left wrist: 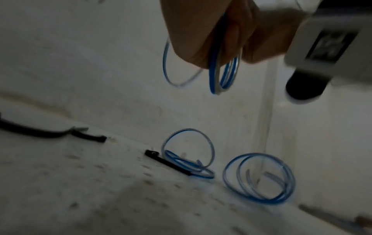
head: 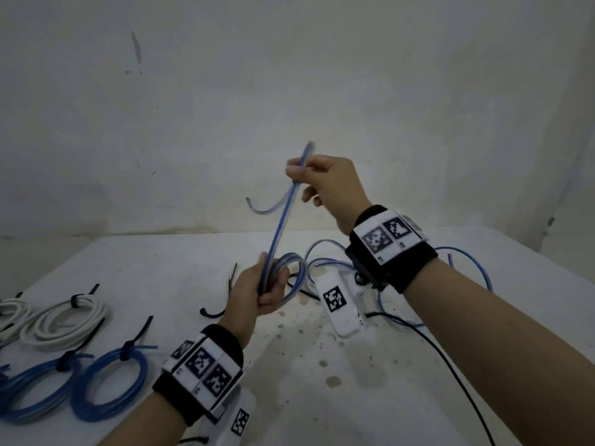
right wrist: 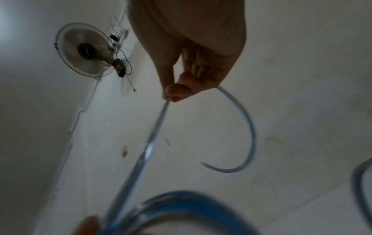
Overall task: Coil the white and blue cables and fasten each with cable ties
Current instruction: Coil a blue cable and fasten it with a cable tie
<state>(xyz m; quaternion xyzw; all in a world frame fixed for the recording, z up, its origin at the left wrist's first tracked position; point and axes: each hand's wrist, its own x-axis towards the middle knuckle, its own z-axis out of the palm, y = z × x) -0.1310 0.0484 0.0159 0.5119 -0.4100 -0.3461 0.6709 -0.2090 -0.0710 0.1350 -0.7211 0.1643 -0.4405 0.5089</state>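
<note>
The table (head: 402,365) is carrying most of the finished work, well off to the left of the grip: two white coils (head: 61,320) and two blue coils (head: 109,384) are lying there, each already cinched with a black tie; so the larger share of the task is looking done. Beyond the grip and to its right, loose blue loops (head: 467,268) are still lying untied on the surface, and spare black cable ties (head: 232,275) are waiting just behind the left hand; how many cables they amount to I cannot tell. The blue cable (head: 279,226) in hand is being wound: the left hand (head: 257,294) is clasping a few small turns in its curled fingers, while the right hand (head: 325,185), raised above it, is pinching the strand near its free end, the short tail curling away below; only a last turn and a tie seem to be remaining for this one.
</note>
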